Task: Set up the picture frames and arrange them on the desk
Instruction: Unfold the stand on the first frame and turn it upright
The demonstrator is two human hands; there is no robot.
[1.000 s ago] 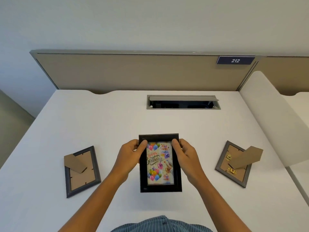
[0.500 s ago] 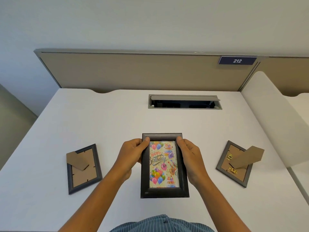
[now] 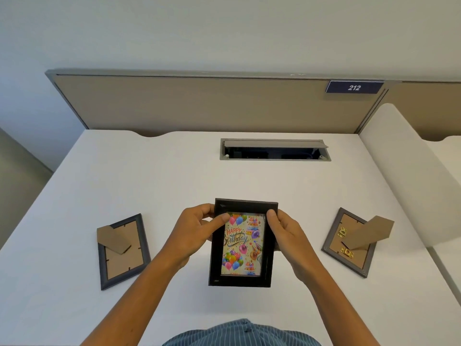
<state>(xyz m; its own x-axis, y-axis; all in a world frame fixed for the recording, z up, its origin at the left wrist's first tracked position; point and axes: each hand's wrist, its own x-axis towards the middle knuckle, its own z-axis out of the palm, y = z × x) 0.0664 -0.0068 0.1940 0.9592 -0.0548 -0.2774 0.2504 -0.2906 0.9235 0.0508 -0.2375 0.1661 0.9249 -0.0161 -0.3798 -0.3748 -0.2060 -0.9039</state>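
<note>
The black picture frame (image 3: 243,243) is gripped at its upper side edges by the left hand (image 3: 197,233) and the right hand (image 3: 284,236), thumbs laid on its front, picture facing up. It is held between the hands above the middle of the white desk (image 3: 174,176). Two other frames, the left frame (image 3: 122,250) and the right frame (image 3: 354,242), are laid face down at either side, well apart from the hands.

Office cubicle: white desk (image 3: 154,186) bounded behind by tan partition panel (image 3: 199,103); "212" number plate (image 3: 354,87) on the panel's right end, cable hatch (image 3: 274,149) just before it.
</note>
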